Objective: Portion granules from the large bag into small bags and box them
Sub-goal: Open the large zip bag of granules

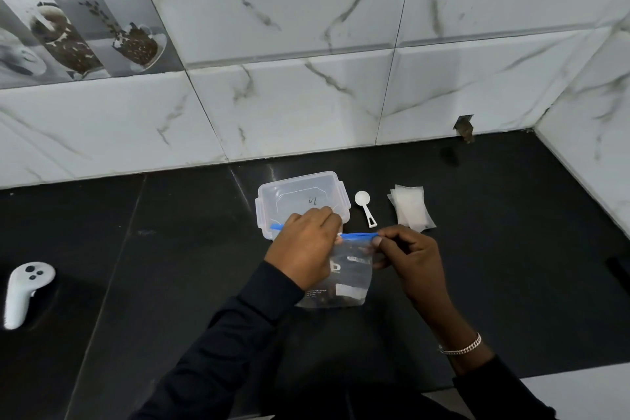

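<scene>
A clear large bag [347, 280] with a blue zip strip along its top stands on the black counter, dark granules at its bottom. My left hand [305, 247] pinches the zip strip near its left part. My right hand [410, 261] pinches the strip's right end. Behind the bag sits a clear plastic box [301, 196] with clip latches, no lid on it. A white scoop [364, 203] lies to the right of the box. A small stack of white small bags [410, 208] lies further right.
A white handheld controller [24, 293] lies at the far left of the black counter [170, 249]. Marble-tiled walls close the counter at the back and right. A pale surface edge shows at the bottom right.
</scene>
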### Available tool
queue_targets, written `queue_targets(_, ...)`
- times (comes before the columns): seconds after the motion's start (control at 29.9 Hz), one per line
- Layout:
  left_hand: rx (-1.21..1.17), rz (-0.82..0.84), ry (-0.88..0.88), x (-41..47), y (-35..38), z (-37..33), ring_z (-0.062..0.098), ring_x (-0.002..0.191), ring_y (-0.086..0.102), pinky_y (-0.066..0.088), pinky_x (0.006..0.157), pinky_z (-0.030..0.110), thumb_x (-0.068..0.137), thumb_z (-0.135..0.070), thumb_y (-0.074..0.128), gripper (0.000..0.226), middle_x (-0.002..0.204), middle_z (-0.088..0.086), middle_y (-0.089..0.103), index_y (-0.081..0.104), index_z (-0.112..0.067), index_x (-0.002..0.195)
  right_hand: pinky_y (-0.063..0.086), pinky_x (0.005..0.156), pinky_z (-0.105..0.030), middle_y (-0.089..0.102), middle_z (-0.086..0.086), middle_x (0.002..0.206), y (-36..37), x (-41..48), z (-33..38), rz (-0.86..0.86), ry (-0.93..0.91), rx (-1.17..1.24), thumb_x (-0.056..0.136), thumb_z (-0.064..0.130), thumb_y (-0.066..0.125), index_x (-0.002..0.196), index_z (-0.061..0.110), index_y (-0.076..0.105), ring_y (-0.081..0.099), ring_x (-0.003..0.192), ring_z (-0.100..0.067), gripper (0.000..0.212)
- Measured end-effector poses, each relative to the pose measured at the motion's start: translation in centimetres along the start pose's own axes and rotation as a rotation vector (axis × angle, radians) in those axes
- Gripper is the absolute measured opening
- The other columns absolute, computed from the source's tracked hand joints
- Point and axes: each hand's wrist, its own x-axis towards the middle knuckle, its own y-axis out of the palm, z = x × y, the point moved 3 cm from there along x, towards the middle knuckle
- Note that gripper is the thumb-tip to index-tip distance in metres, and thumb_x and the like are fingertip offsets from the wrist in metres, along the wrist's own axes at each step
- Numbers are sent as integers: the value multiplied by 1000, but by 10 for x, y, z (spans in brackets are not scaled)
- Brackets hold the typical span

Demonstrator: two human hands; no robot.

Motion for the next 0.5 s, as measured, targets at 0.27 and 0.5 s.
queue_targets(0.27, 94, -37, -148, -55, -28, 64, 17, 82, 57, 43, 65, 33, 83, -24, 56, 6, 89, -10, 57, 55, -27, 89, 60, 57, -34, 74, -17, 78, -14, 5, 1, -3, 43, 47, 92, -5, 63, 88, 1, 72, 74, 73, -31, 12)
queue_targets(0.5, -197, -55, -235, -79, -24, 64, 16, 79, 58, 51, 65, 39, 92, -30, 48, 4, 91, -13, 57, 50, -28, 95, 59, 62, -37, 75, -15, 83, -6, 6, -1, 58, 30, 32, 93, -4, 62, 90, 7, 72, 74, 76, -32, 14)
